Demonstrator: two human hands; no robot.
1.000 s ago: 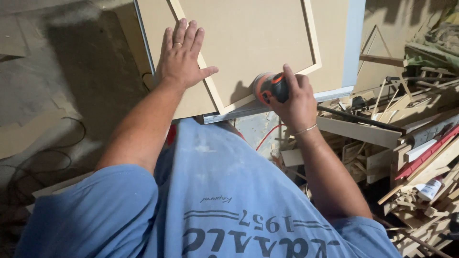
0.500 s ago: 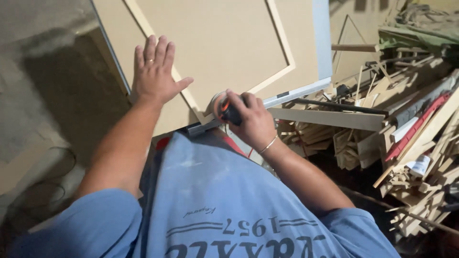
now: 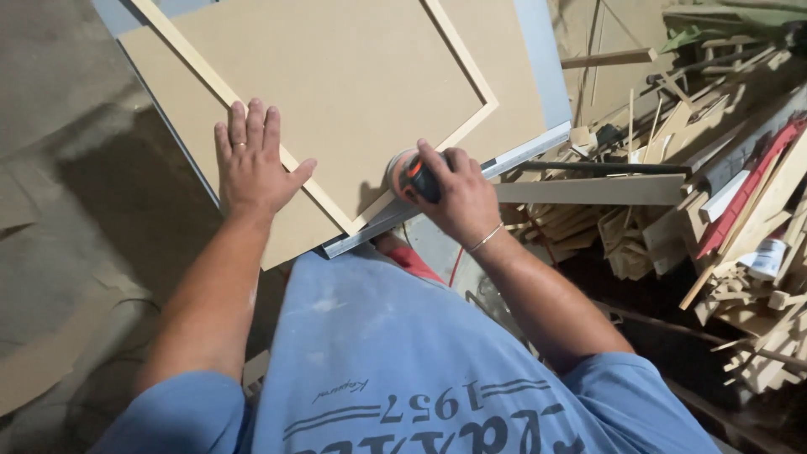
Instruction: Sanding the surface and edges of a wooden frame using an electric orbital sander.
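1. Head view — your left hand (image 3: 250, 164) lies flat, fingers spread, on the tan panel (image 3: 353, 76), across its raised frame strip.
2. Your right hand (image 3: 458, 197) is closed around an orange-and-black sander (image 3: 408, 175), which sits on the panel's near corner, just above the grey edge (image 3: 445, 197).
3. To your right, a pile of wood offcuts (image 3: 672, 202); among them a small white container with a dark label (image 3: 767, 256) — and a red strip (image 3: 748, 197) leaning beside it.
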